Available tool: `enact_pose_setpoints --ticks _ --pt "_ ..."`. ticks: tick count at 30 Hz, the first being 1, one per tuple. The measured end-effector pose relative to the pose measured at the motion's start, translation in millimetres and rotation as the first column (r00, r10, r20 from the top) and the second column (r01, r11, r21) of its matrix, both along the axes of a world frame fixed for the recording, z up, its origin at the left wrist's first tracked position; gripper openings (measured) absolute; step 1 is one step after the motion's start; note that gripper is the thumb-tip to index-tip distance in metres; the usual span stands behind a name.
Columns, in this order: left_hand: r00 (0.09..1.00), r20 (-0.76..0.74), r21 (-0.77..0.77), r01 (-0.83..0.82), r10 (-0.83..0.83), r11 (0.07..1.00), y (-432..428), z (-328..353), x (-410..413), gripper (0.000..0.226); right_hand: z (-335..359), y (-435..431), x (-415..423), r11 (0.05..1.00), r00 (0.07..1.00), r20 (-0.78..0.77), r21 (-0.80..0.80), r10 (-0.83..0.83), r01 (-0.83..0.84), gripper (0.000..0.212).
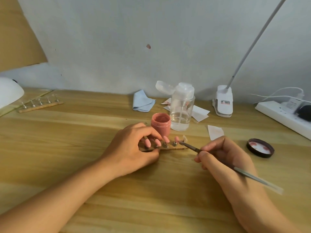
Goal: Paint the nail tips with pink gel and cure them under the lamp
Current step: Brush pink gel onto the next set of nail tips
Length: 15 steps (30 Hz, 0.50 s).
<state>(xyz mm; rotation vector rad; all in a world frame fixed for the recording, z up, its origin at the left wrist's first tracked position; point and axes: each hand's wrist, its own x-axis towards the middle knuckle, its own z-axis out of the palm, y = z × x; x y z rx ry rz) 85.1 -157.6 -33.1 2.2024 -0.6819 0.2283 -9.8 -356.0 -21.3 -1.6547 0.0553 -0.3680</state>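
The counter [75, 135] has open room to the left of the hands. The pink gel jar [161, 126] stands just behind the nail-tip strip [170, 147], and the curing lamp [8, 93] sits at the far left edge. The left hand [134, 148] pinches the strip's left end. The right hand [223, 158] grips the brush [190, 147], bristles at the fourth tip [176, 139].

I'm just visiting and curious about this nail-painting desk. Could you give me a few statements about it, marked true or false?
1. The pink gel jar stands open. True.
2. The left hand holds the brush. False: the right hand grips it, while the left holds the strip.
3. Every nail tip on that strip is pink. False: the rightmost tip is clear.
4. The jar's lid lies on the table, right of the hands. True.
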Motion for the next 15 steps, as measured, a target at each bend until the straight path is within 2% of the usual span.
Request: enact_pose_setpoints --ticks 15 --pt "1.0 0.001 0.002 -0.009 0.009 1.0 -0.2 0.6 -1.3 0.028 0.0 0.2 -1.8 0.999 1.0 0.029 -0.034 -0.007 0.008 0.007"
